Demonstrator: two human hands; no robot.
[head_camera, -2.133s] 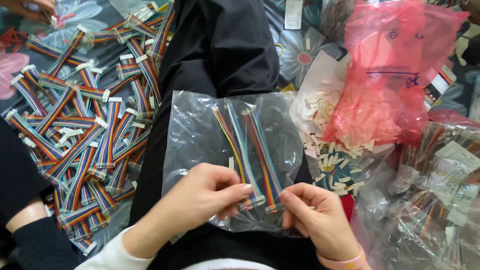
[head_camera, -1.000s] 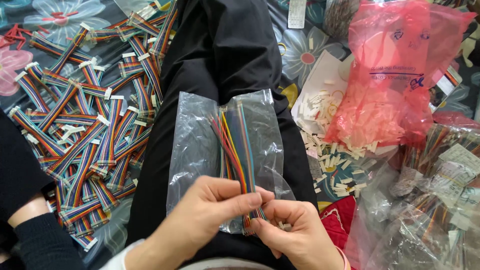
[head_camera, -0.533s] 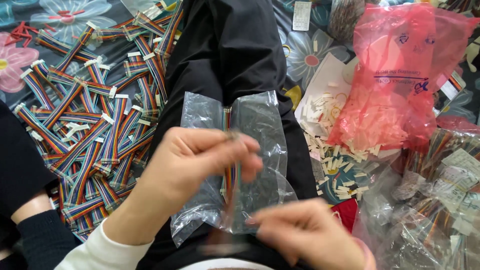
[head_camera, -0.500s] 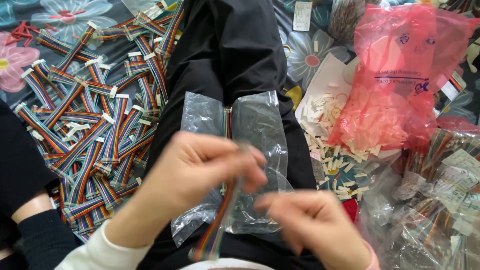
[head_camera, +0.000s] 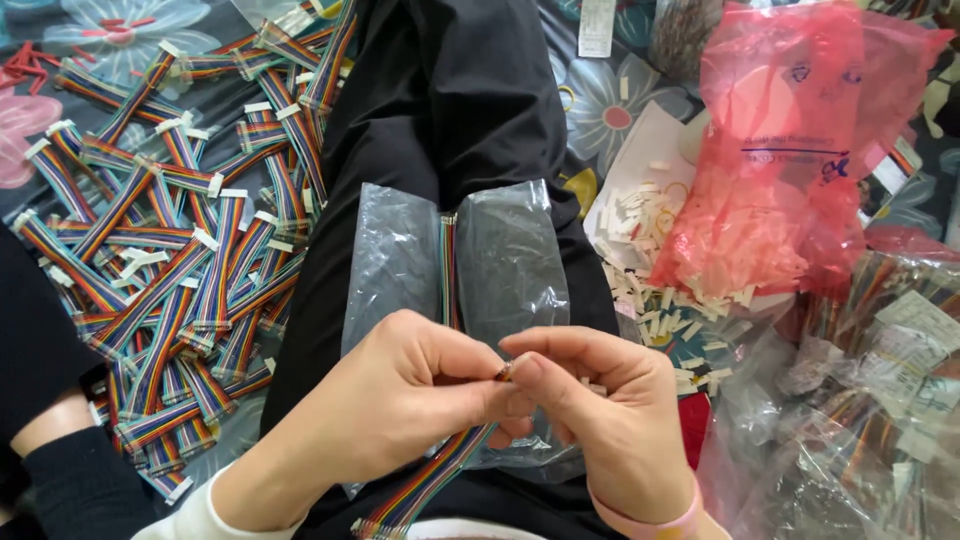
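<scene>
The left hand (head_camera: 400, 410) and the right hand (head_camera: 610, 420) meet over the person's lap, thumb and forefinger of each pinched on the same spot of a flat rainbow-coloured ribbon cable (head_camera: 430, 480). One end of the cable runs up into a clear, crinkled plastic bag (head_camera: 510, 260) lying on the black trousers (head_camera: 450, 110), while the other end trails down toward the waist. It looks light and floppy, likely to bend wherever it isn't supported, so the best hold seems to be the flat band close to the bag's mouth (the thin film looks slippery and would probably slide about). A heap of identical striped cables with white ends (head_camera: 170, 270) lies at the person's left, and a pink translucent plastic bag (head_camera: 800, 150) above scattered white connector pieces (head_camera: 660, 290) at the right.
</scene>
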